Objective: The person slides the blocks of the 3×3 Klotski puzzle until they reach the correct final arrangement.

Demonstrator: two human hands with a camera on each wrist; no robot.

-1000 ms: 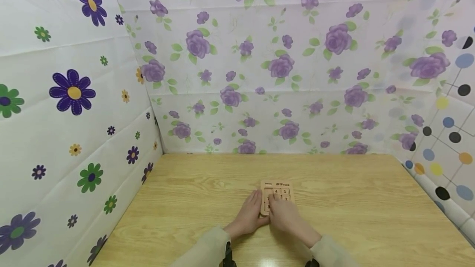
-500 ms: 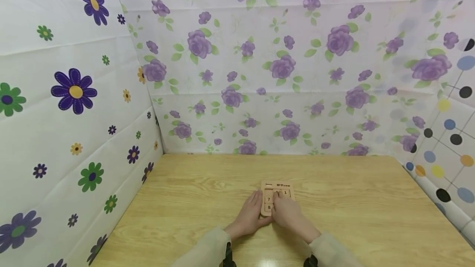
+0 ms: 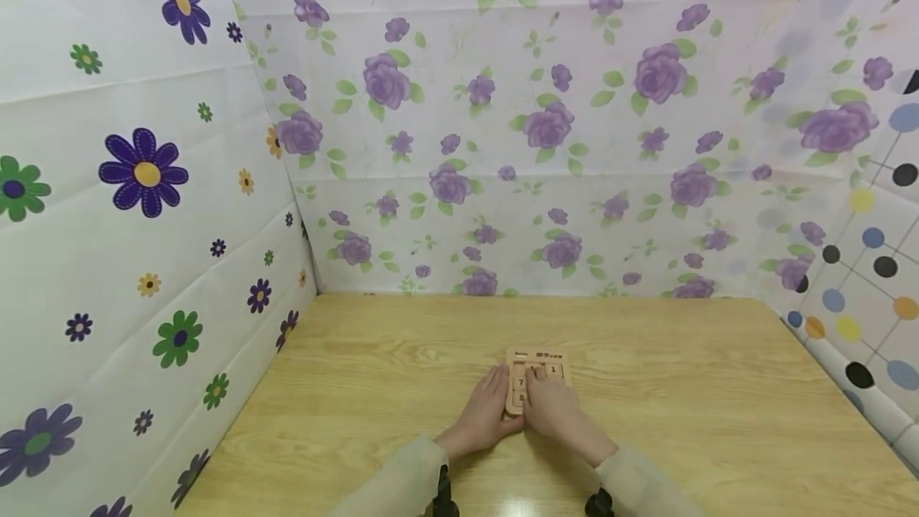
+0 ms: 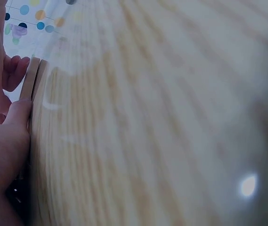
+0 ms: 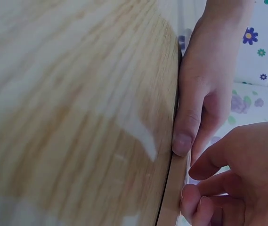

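A wooden number sliding puzzle (image 3: 538,354) lies flat on the table in the head view. Tiles marked 7 (image 3: 520,382), 8 and 1 (image 3: 553,370) show; the right hand covers others. My left hand (image 3: 483,412) rests against the puzzle, straight fingers along its left side. Its thumb (image 5: 183,141) presses the near edge, seen in the right wrist view. Over the puzzle's lower right, my right hand (image 3: 554,412) has loosely bent fingers, fingertips touching the upper tiles. From the left wrist, the puzzle's edge (image 4: 28,77) shows side-on.
The light wood table (image 3: 373,365) surrounds the puzzle on all sides. Behind it hangs a cloth with purple roses (image 3: 549,128); a flowered cloth (image 3: 143,174) stands at the left and a dotted one (image 3: 861,286) at the right.
My right hand's fingertips have shifted from beside the 7 tile to the upper middle tile, uncovering the 7 and 8. My left hand and the puzzle stay in place.
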